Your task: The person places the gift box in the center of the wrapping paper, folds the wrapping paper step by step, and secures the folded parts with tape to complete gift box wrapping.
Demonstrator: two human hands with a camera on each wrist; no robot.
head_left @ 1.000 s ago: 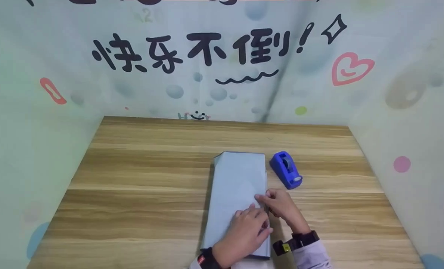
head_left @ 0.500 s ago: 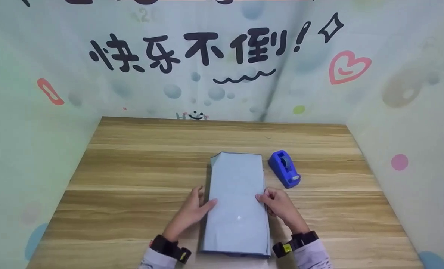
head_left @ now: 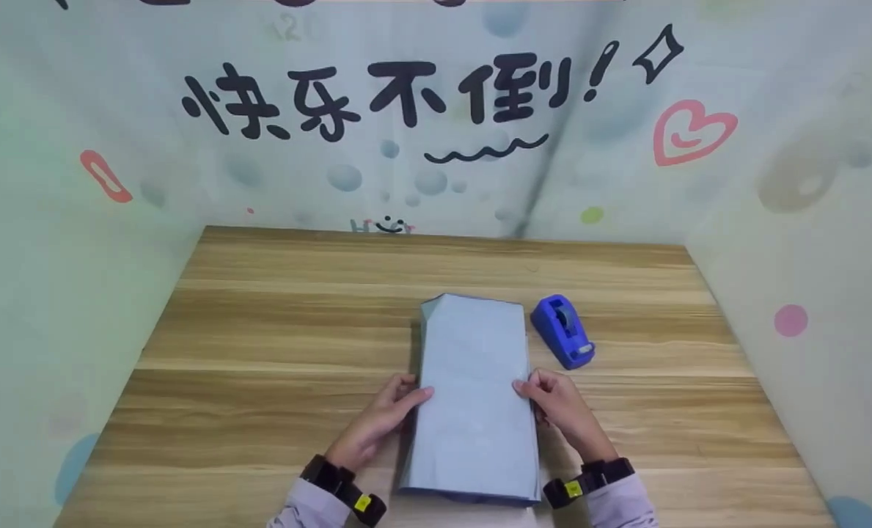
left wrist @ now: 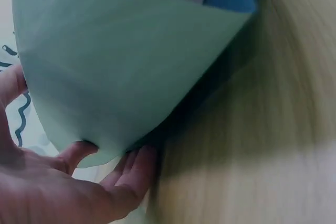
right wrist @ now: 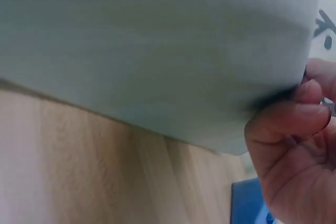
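Left hand (head_left: 377, 416) moves off top to left edge, right hand (head_left: 562, 405) opposite; both grip blue paper package (head_left: 476, 411), long axis forward.

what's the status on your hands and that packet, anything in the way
Left hand grips left edge of pale blue paper packet; right hand pinches right edge. Blue tape dispenser apart, near far right corner, seemingly not blocking.

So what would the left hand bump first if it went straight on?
Probably the pale blue parcel: the left hand holds its edge, thumb on top. Depth is unclear, so it might slip underneath instead.
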